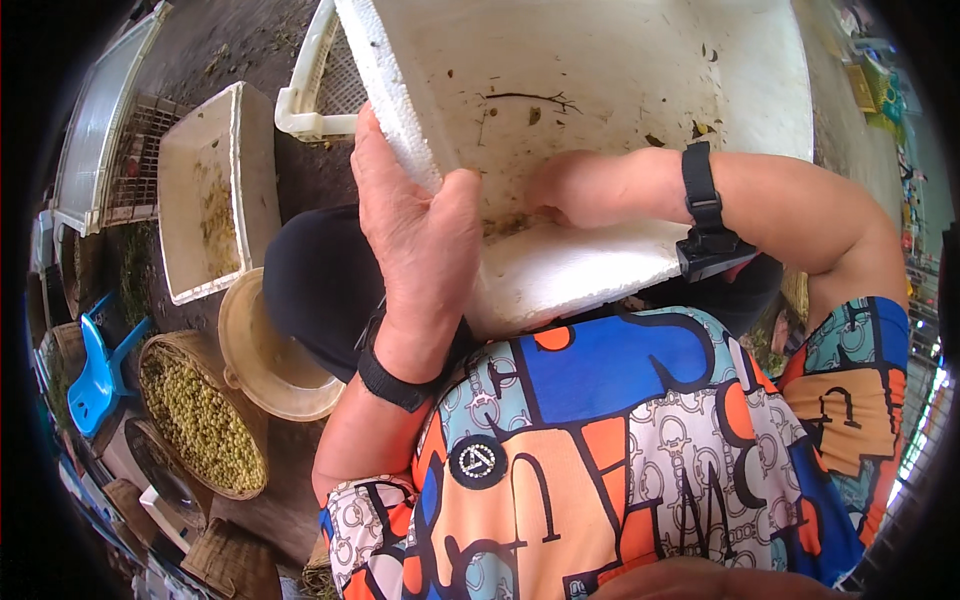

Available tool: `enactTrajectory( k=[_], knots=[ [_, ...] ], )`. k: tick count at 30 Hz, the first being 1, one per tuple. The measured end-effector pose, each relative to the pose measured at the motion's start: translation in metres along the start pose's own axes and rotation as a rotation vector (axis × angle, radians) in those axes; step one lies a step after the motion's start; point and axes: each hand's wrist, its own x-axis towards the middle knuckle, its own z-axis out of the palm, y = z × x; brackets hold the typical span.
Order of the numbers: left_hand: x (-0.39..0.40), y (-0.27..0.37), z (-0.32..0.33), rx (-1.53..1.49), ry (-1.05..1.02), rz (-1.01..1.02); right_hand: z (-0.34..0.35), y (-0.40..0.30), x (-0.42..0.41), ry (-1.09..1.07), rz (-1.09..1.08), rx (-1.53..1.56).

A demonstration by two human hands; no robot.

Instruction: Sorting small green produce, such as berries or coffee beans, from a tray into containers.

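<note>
A large white polystyrene foam box (585, 37) stands tilted before me, its near side at my lap. My left hand (420, 199) grips the rim of its left wall, thumb on the inner side and fingers outside. Down inside the box, my right hand (562, 186) reaches into the near left corner. Its fingers are hidden from view, beside a small patch of dark debris (506, 225). A thin forked twig (529, 97) and scattered dry leaves (654, 140) lie on the soiled inner surface.
On the left are a second foam box (201, 206) with yellowish scraps, a beige plastic basin (251, 356) and a wicker basket (202, 420) of small yellow-green fruits. A blue plastic chair (101, 371) stands beyond. A white plastic frame with mesh (315, 124) adjoins the box.
</note>
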Motion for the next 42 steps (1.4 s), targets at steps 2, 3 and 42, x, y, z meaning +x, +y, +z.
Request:
enactTrajectory(
  k=[2,3,42],
  knots=[
    [0.000,0.001,0.000,0.016,0.006,-0.001,-0.002,0.000,0.000,-0.011,-0.014,-0.027],
    [0.001,0.002,0.000,0.028,0.007,-0.004,-0.003,-0.003,0.000,-0.013,0.001,-0.029],
    [0.007,0.011,0.001,-0.066,-0.021,-0.038,-0.028,-0.027,0.006,-0.193,0.004,0.248]
  ],
)
